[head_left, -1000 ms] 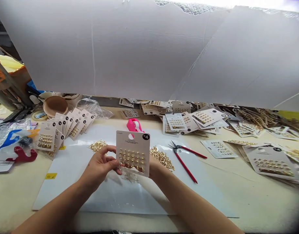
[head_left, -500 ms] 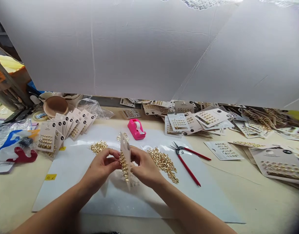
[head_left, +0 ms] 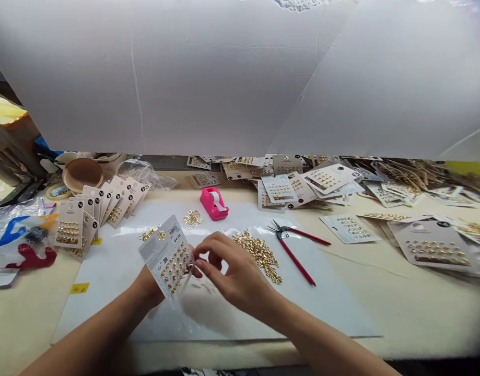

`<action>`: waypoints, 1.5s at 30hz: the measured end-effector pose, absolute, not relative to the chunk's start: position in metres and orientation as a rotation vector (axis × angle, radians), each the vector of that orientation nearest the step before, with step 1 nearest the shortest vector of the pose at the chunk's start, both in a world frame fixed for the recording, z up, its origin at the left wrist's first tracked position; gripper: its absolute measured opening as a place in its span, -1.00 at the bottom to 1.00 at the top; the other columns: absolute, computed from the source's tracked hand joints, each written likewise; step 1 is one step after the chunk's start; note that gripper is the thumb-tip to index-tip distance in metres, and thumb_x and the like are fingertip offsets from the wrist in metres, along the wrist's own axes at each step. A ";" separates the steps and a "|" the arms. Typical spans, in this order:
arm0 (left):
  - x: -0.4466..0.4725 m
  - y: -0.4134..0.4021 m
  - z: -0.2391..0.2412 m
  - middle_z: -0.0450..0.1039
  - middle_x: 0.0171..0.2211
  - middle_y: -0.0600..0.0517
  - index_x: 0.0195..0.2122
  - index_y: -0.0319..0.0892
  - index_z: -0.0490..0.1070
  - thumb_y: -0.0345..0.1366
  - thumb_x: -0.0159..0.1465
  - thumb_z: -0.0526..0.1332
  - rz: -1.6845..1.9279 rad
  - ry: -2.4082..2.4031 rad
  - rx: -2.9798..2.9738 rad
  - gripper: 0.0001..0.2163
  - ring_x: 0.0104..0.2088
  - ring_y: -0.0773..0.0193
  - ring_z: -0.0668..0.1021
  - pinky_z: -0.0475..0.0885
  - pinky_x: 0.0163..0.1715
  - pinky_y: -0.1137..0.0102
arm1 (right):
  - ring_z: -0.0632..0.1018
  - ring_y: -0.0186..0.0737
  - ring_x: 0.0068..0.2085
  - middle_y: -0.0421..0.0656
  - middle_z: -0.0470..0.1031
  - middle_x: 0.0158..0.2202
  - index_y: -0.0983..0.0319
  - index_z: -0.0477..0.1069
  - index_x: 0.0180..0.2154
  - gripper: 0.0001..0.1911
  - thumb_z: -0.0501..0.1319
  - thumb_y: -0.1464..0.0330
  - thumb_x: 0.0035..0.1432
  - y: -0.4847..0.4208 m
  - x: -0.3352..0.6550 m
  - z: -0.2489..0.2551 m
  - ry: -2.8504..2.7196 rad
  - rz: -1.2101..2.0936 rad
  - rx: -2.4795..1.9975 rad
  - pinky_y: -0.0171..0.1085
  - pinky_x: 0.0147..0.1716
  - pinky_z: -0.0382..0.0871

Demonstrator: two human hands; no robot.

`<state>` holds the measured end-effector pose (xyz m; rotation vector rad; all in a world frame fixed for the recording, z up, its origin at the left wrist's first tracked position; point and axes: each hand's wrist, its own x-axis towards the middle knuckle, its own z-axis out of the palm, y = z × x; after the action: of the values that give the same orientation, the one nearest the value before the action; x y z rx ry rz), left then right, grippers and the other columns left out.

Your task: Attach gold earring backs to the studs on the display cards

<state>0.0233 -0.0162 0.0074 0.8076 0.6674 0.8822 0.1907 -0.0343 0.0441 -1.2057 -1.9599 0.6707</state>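
A white earring card (head_left: 156,255) is tilted with its back side toward me, showing a printed price and rows of small gold pieces. My left hand (head_left: 149,286) grips it from behind, most of the fingers hidden by the card. At the card's right edge, my right hand (head_left: 235,269) has thumb and forefinger pinched close together; whatever lies between them is too small to make out. Loose gold pieces (head_left: 259,253) form a pile right of my right hand. Gold rings (head_left: 192,219) lie beyond the card, and more rings (head_left: 148,232) are partly covered by it.
A pink tape dispenser (head_left: 214,203) stands at the mat's (head_left: 118,292) far side. Red-handled pliers (head_left: 296,256) lie open on the right. Fanned earring cards (head_left: 69,222) rest at left, with many more cards (head_left: 329,180) heaped along the back and right. A white board (head_left: 224,78) hangs above.
The earring card has turned from edge-on to show its back and shifted left with my left hand. My right hand has moved from gripping the card's side to pinching at its right edge.
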 end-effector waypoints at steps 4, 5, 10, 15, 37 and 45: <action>0.021 -0.016 0.010 0.51 -0.33 -0.08 -0.36 -0.19 0.55 -0.12 -0.01 0.32 0.990 0.635 0.749 -0.74 -0.30 0.09 0.57 0.50 -0.37 0.31 | 0.49 -0.28 -0.41 -0.09 0.45 -0.22 0.20 0.38 -0.20 -0.83 0.13 0.31 0.16 -0.030 0.254 0.041 -1.890 0.440 -1.547 -0.27 -0.42 0.40; 0.020 -0.016 0.011 0.51 -0.33 -0.08 -0.36 -0.19 0.55 -0.13 0.01 0.31 1.003 0.645 0.743 -0.74 -0.29 0.09 0.57 0.50 -0.38 0.32 | 0.51 -0.22 -0.38 -0.06 0.45 -0.19 0.22 0.38 -0.19 -0.80 0.12 0.29 0.15 -0.029 0.274 0.035 -1.882 0.297 -1.696 -0.21 -0.37 0.41; 0.017 -0.014 0.015 0.53 -0.35 -0.07 -0.36 -0.19 0.56 -0.21 0.01 0.30 0.986 0.709 0.719 -0.80 -0.32 0.15 0.58 0.52 -0.35 0.36 | 0.40 0.16 0.04 0.15 0.40 0.00 0.32 0.35 -0.03 -0.54 0.10 0.17 0.12 -0.030 0.369 -0.010 -1.912 -0.045 -2.267 0.05 -0.02 0.29; 0.016 -0.011 0.017 0.52 -0.31 -0.06 -0.36 -0.17 0.56 -0.18 -0.04 0.34 1.014 0.750 0.730 -0.76 -0.27 0.06 0.59 0.53 -0.37 0.32 | 0.24 0.19 0.20 0.19 0.23 0.18 0.36 0.17 0.15 -0.27 0.07 0.02 0.08 -0.030 0.404 -0.039 -1.988 0.120 -2.361 0.10 0.09 0.17; 0.016 -0.014 0.015 0.48 -0.27 -0.04 -0.33 -0.20 0.56 -0.27 0.02 0.32 0.952 0.773 0.824 -0.81 -0.22 0.05 0.56 0.54 -0.31 0.31 | 0.54 -0.12 -0.34 -0.07 0.39 -0.16 0.16 0.25 0.04 -0.54 0.15 0.15 0.13 -0.104 0.329 0.006 -2.091 0.166 -2.136 -0.19 -0.40 0.41; 0.015 -0.013 0.014 0.51 -0.27 -0.05 -0.28 -0.17 0.55 -0.21 0.01 0.33 0.928 0.751 0.846 -0.75 -0.20 0.05 0.55 0.53 -0.28 0.29 | 0.55 -0.09 -0.28 -0.10 0.41 -0.16 0.15 0.23 0.09 -0.52 0.17 0.22 0.13 -0.116 0.304 0.002 -2.200 0.402 -2.244 -0.15 -0.36 0.43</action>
<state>0.0146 -0.0133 0.0143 0.8458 0.7510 0.9284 0.3043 -0.1161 0.0018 -2.2443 -2.2003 0.4022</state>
